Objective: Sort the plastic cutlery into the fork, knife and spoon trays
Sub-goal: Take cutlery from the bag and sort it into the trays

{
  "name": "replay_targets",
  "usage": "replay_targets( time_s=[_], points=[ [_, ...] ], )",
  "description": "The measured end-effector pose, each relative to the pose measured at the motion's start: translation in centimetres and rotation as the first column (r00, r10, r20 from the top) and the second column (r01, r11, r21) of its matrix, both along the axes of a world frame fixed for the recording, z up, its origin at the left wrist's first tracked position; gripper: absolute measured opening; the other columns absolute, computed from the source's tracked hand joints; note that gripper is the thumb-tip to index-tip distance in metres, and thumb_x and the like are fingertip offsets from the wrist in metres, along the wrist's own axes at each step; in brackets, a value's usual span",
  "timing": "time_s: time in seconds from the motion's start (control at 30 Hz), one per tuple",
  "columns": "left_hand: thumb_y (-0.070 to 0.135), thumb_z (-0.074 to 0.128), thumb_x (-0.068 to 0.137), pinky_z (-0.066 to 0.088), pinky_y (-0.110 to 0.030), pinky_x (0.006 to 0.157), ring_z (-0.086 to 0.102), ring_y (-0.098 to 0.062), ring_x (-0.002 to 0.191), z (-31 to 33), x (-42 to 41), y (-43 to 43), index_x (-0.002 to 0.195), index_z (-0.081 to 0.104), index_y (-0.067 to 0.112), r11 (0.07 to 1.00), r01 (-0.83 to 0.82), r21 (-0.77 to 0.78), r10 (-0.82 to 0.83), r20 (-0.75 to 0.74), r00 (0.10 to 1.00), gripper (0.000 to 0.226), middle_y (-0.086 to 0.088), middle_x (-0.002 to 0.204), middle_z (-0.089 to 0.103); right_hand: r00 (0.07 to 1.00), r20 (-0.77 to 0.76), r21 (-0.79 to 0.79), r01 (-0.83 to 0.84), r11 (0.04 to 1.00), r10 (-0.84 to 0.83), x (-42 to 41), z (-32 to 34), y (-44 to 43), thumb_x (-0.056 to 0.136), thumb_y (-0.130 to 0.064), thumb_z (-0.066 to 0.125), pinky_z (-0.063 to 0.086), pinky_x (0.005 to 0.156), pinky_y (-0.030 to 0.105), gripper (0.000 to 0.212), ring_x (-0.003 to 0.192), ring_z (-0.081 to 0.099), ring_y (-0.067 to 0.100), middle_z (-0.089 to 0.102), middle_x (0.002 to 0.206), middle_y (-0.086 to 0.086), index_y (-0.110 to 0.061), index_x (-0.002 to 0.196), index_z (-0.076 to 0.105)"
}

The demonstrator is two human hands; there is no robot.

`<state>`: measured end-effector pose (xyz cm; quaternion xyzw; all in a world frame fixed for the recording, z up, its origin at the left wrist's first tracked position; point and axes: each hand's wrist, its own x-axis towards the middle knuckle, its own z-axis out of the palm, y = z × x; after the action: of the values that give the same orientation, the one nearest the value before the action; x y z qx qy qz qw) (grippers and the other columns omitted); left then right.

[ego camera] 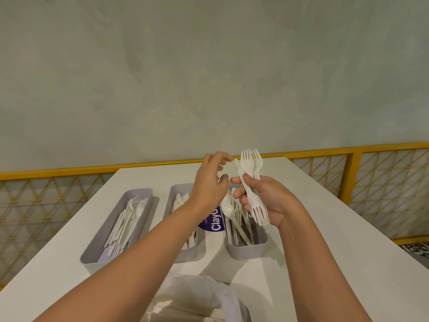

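- The right hand grips a bundle of plastic cutlery above the spoon tray, fingers and thumb curled round its middle.
- The bundle's long axis runs from the near edge of the counter towards the far edge, and it is raised nearly upright. Some forks point tines up and away, others point tines down towards the person.
- The left hand hovers just beside the top of the bundle, fingers spread and loosely bent, gripping nothing. I cannot tell whether a fingertip touches it.
- Three grey trays lie side by side mid-counter, lengthwise from near to far: the fork tray left, the knife tray in the middle and largely behind the left arm, the spoon tray right.
- A purple label lies between the knife and spoon trays.
- A plastic bag sits at the near edge.
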<state>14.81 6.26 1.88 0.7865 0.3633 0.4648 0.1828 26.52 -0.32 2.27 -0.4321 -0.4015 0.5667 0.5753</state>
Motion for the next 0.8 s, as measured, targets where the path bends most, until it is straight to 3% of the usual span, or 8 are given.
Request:
replay_targets(
  time_s=[0.07, 0.17, 0.27, 0.37, 0.53, 0.67, 0.8],
  points=[
    [-0.01, 0.048, 0.085, 0.036, -0.008, 0.084, 0.045, -0.009, 0.107, 0.5, -0.6, -0.3, 0.111, 0.059, 0.013, 0.977, 0.087, 0.196, -0.047, -0.201, 0.978, 0.036, 0.002, 0.115, 0.046, 1.0, 0.016, 0.002, -0.026, 1.0, 0.026, 0.0, 0.0, -0.1, 0.101, -0.019, 0.038, 0.042, 0.036, 0.017, 0.028, 0.035, 0.05, 0.01, 0.06, 0.05, 0.007, -0.001, 0.093, 0.059],
    [-0.008, 0.049, 0.084, 0.036, -0.023, 0.096, 0.042, -0.015, 0.118, 1.0, -1.3, -0.4, 0.111, 0.061, 0.011, 0.944, 0.152, 0.294, -0.025, -0.395, 0.919, 0.035, -0.002, 0.126, 0.05, 0.997, 0.053, -0.017, -0.062, 0.998, 0.063, -0.1, 0.1, -0.3, 0.101, -0.019, 0.038, 0.042, 0.035, 0.018, 0.031, 0.034, 0.05, 0.011, 0.06, 0.05, 0.009, 0.0, 0.089, 0.06],
    [-0.001, 0.056, 0.083, 0.037, -0.023, 0.093, 0.046, -0.016, 0.113, 1.6, -1.9, -0.8, 0.105, 0.059, 0.009, 0.929, 0.211, 0.304, -0.079, -0.396, 0.915, 0.024, -0.003, 0.12, 0.053, 0.995, 0.052, -0.036, -0.078, 0.996, 0.08, -0.2, 0.3, -0.4, 0.101, -0.019, 0.038, 0.042, 0.034, 0.019, 0.031, 0.033, 0.049, 0.012, 0.06, 0.051, 0.01, -0.001, 0.087, 0.06],
    [0.001, 0.059, 0.082, 0.036, -0.011, 0.085, 0.043, -0.01, 0.106, 1.4, -2.4, -1.1, 0.104, 0.062, 0.012, 0.919, 0.259, 0.298, -0.139, -0.37, 0.919, 0.025, 0.0, 0.113, 0.049, 0.997, 0.019, -0.052, -0.073, 0.996, 0.074, -0.3, 0.4, -0.4, 0.102, -0.017, 0.035, 0.039, 0.031, 0.017, 0.031, 0.032, 0.048, 0.01, 0.058, 0.049, 0.01, -0.001, 0.088, 0.058],
    [0.013, 0.057, 0.08, 0.037, -0.007, 0.083, 0.045, -0.006, 0.099, 1.3, -2.8, -1.3, 0.101, 0.062, 0.013, 0.936, 0.306, 0.171, -0.242, -0.32, 0.916, 0.022, 0.007, 0.103, 0.044, 0.994, -0.003, -0.063, -0.106, 0.992, 0.106, -0.3, 0.5, -0.3, 0.1, -0.015, 0.032, 0.039, 0.031, 0.016, 0.031, 0.032, 0.047, 0.009, 0.059, 0.05, 0.009, 0.0, 0.094, 0.058],
    [0.03, 0.049, 0.081, 0.035, -0.012, 0.084, 0.047, -0.008, 0.101, 1.4, -2.9, -0.9, 0.1, 0.058, 0.013, 0.959, 0.253, 0.127, -0.206, -0.302, 0.931, 0.027, 0.004, 0.106, 0.052, 0.992, 0.064, -0.038, -0.111, 0.993, 0.113, -0.3, 0.5, -0.5, 0.098, -0.014, 0.04, 0.038, 0.031, 0.015, 0.025, 0.032, 0.046, 0.01, 0.06, 0.051, 0.01, 0.001, 0.087, 0.056],
    [0.031, 0.049, 0.082, 0.032, -0.003, 0.075, 0.045, -0.005, 0.093, 1.6, -3.1, -0.7, 0.097, 0.055, 0.012, 0.963, 0.254, 0.096, -0.205, -0.353, 0.913, 0.024, 0.006, 0.102, 0.05, 0.989, 0.09, -0.033, -0.115, 0.993, 0.117, -0.2, 0.2, -0.4, 0.098, -0.015, 0.043, 0.038, 0.032, 0.016, 0.024, 0.033, 0.047, 0.009, 0.061, 0.051, 0.01, 0.001, 0.084, 0.055]
  ],
)
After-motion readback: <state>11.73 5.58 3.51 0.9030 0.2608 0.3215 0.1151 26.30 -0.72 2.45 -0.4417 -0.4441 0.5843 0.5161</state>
